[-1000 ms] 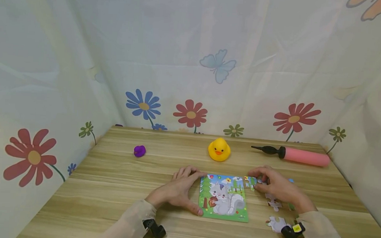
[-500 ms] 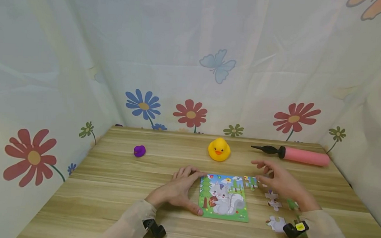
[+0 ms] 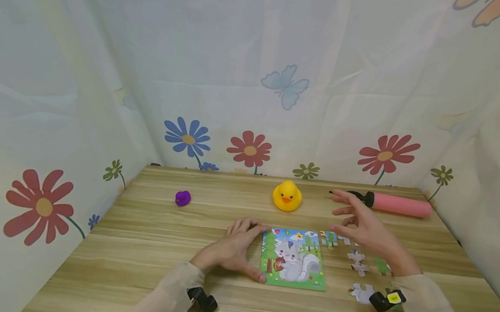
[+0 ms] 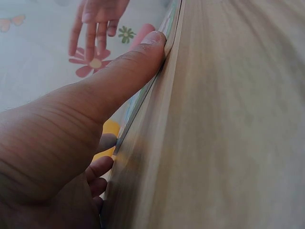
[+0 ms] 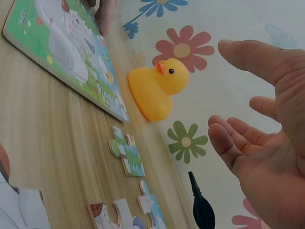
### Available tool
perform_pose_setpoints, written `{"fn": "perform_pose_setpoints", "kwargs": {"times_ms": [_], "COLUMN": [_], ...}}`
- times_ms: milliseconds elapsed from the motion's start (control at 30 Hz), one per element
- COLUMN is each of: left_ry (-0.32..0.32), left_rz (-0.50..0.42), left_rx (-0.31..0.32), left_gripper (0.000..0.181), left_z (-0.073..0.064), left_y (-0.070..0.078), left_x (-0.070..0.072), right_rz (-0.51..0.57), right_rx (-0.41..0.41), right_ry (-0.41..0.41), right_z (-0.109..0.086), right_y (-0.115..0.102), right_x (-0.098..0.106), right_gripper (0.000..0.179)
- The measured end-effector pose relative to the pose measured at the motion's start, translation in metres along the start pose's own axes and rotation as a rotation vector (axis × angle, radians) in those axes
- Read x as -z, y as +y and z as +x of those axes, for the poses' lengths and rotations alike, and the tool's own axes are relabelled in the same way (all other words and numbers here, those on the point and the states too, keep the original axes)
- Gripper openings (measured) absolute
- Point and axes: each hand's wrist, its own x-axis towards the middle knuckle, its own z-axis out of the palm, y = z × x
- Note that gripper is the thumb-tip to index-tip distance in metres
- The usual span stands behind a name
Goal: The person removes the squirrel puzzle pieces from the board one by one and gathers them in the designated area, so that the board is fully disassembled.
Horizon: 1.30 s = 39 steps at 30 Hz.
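Observation:
A square picture board (image 3: 293,264) with a grey squirrel lies flat on the table. My left hand (image 3: 234,252) rests along its left edge, thumb touching the near corner and forefinger the far one. In the left wrist view the thumb (image 4: 128,71) lies against the board's thin edge. To the board's right lie several loose jigsaw pieces. One green-and-blue piece (image 5: 127,151) sits just beside the board, and a grey-white piece (image 3: 361,294) lies nearer me. My right hand (image 3: 369,228) hovers over the pieces with spread fingers and holds nothing. It partly covers some pieces in the head view.
A yellow rubber duck (image 3: 287,198) stands behind the board. Farther left is a small purple duck (image 3: 182,198). A pink hand pump (image 3: 402,205) with a black nozzle lies at the back right. Flowered cloth (image 3: 219,102) encloses the wooden table (image 3: 143,244).
My right hand has lifted off the piece beside the board and risen away toward the pump, its fingers spreading. That piece stays on the table. My left hand has not moved.

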Motion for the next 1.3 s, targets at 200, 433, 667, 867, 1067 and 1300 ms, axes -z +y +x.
{"fn": "perform_pose_setpoints", "kwargs": {"times_ms": [200, 433, 667, 867, 1067, 1300], "left_ry": [-0.001, -0.005, -0.004, -0.003, 0.002, -0.003], "left_rz": [-0.002, 0.006, 0.002, 0.005, 0.006, 0.009], "left_rx": [-0.009, 0.004, 0.003, 0.000, -0.003, -0.001], "left_gripper": [0.123, 0.122, 0.123, 0.122, 0.121, 0.122], "left_z": [0.000, 0.002, 0.001, 0.000, 0.000, 0.000], "left_y": [0.000, -0.001, 0.001, 0.000, -0.001, -0.001], "left_x": [0.001, -0.001, -0.001, 0.001, 0.000, -0.001], "right_rz": [0.021, 0.062, 0.101, 0.076, 0.056, 0.021], "right_rx": [0.010, 0.043, 0.028, -0.020, -0.019, 0.009], "right_ry": [-0.009, -0.038, -0.064, -0.122, -0.199, -0.260], "right_z": [0.001, -0.003, -0.014, -0.022, -0.025, -0.026], "right_y": [-0.009, -0.009, -0.008, -0.003, 0.001, 0.007], "right_x": [-0.004, -0.013, -0.026, -0.040, -0.051, -0.059], "right_gripper": [0.091, 0.090, 0.085, 0.083, 0.079, 0.075]}}
